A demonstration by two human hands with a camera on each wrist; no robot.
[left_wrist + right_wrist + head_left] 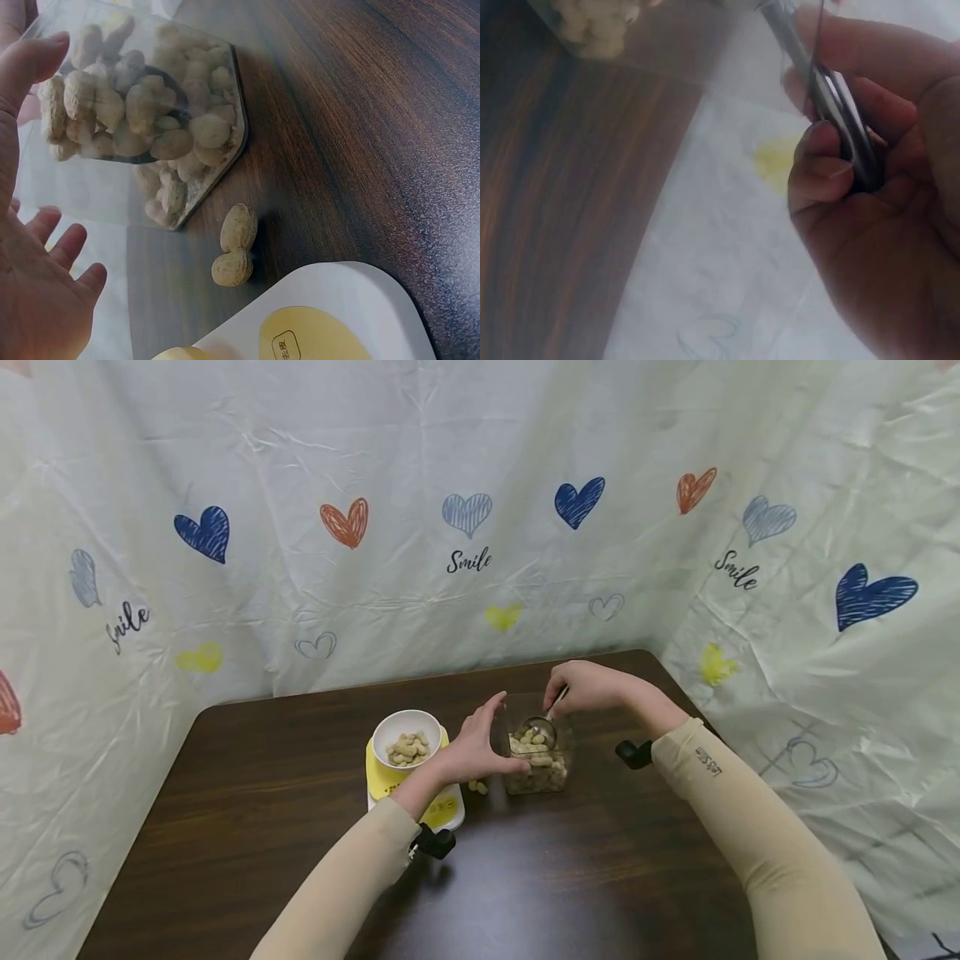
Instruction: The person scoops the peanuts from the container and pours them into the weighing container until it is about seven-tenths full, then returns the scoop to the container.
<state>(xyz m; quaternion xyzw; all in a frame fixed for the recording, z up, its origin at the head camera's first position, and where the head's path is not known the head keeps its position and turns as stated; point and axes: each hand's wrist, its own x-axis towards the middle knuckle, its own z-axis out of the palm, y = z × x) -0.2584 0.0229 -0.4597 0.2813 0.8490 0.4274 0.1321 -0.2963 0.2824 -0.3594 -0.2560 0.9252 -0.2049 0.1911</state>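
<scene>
Left hand [474, 747]: spread against clear container [536, 786] of peanuts [210, 131]. Right hand [588, 683]: gripping metal scoop [548, 722] inside that container. White bowl [379, 745] of peanuts rests on scale [382, 781].

Head view: the left wrist [417, 787] hides part of the scale [441, 811], whose lettering is too small to read. Left wrist view: the container [82, 184] is cut off at the top edge. Right wrist view: the top edge cuts off the scoop [836, 112]; peanuts [600, 26] appear blurred.

Metal scoop [545, 727] tilted in clr box [525, 703] w/ peanuts [199, 142].
</scene>
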